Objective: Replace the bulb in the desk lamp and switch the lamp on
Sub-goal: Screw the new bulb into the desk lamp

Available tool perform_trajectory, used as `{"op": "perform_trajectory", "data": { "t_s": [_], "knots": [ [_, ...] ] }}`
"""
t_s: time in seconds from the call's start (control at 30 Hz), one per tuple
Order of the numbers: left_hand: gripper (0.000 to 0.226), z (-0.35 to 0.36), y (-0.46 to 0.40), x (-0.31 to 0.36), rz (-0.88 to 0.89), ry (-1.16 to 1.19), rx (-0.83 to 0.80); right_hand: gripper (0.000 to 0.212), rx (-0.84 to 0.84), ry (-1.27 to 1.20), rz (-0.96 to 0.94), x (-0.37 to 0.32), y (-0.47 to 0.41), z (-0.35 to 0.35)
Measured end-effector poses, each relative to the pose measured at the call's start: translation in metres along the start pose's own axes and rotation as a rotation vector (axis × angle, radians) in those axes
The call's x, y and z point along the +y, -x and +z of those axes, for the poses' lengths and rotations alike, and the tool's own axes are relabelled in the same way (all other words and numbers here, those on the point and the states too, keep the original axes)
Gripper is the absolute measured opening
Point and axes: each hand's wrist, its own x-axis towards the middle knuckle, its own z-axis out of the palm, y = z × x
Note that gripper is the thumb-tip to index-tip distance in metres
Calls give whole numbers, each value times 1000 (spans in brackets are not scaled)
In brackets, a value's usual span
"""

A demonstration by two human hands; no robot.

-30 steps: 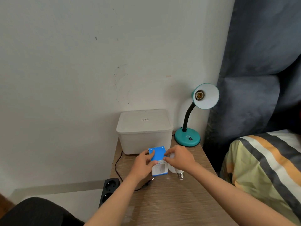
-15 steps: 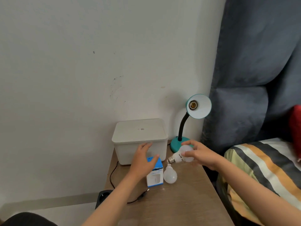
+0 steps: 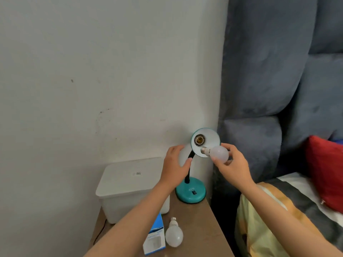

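The right hand has its grip closed on the globe of the new bulb, screw cap pointing up-left at the empty socket just beyond. It looks light, smooth and breakable: hold the globe gently. The left hand is spread open, empty, beside the lamp neck. Below on the desk lies a second bulb.

Soft even daylight, moderately bright, no harsh glare, faint shadow of left hand and lamp on wall, wide-angle bending at edges, overall slightly soft, red pillow and striped bedding blurred
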Motion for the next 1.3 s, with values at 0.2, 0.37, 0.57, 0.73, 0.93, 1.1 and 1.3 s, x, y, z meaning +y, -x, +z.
{"op": "perform_trajectory", "data": {
  "t_s": [0.2,0.37,0.57,0.73,0.93,1.1,1.3],
  "knots": [
    [54,33,-45,-1,-16,58,-9,61,76,71,-96,6,-28,18],
    [55,53,-65,-7,-8,47,12,62,67,211,-146,14,-49,28],
    [58,68,-69,-15,12,60,113,59,35,244,-209,16,-61,41],
    [58,68,-67,-19,32,80,130,58,8,332,-179,15,-65,50],
    [55,62,-67,-20,35,113,104,49,-7,277,-143,11,-67,57],
    [55,61,-69,-21,32,140,94,53,7,169,-63,14,-65,56],
    [55,62,-69,-22,31,140,91,56,11,240,-62,7,-59,57]
  ]
}}
